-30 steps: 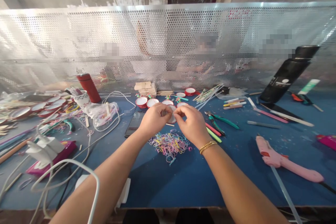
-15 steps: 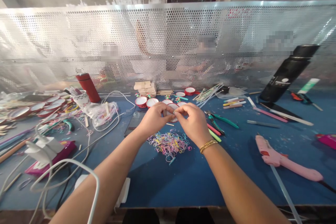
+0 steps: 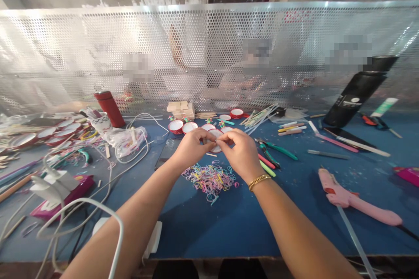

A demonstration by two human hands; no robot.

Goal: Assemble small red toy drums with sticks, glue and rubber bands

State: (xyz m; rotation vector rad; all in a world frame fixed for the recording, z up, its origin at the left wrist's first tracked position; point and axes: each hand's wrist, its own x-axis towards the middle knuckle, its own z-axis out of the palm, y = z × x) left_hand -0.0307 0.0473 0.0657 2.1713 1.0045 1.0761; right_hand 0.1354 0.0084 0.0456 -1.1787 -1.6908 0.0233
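My left hand [image 3: 191,149] and my right hand [image 3: 241,153] meet above the blue table [image 3: 212,226], fingertips pinched together on a small round white-faced drum piece [image 3: 214,135]. Both hands are closed in a pinch; most of the piece is hidden by my fingers. A pile of small coloured rubber bands [image 3: 209,178] lies just below my hands. A gold bracelet [image 3: 258,181] sits on my right wrist.
Red-rimmed round pieces [image 3: 176,126] stand behind my hands. Green-handled pliers [image 3: 275,148] and coloured sticks lie right, a pink glue gun [image 3: 353,200] farther right, a black bottle [image 3: 356,91] at back right. Red flask [image 3: 109,107], white cables [image 3: 81,209] and a phone [image 3: 166,150] lie left. A perforated metal screen [image 3: 209,52] closes the back.
My hands have shifted only slightly, the fingertips drawing closer together on the small round piece. Nothing else has moved.
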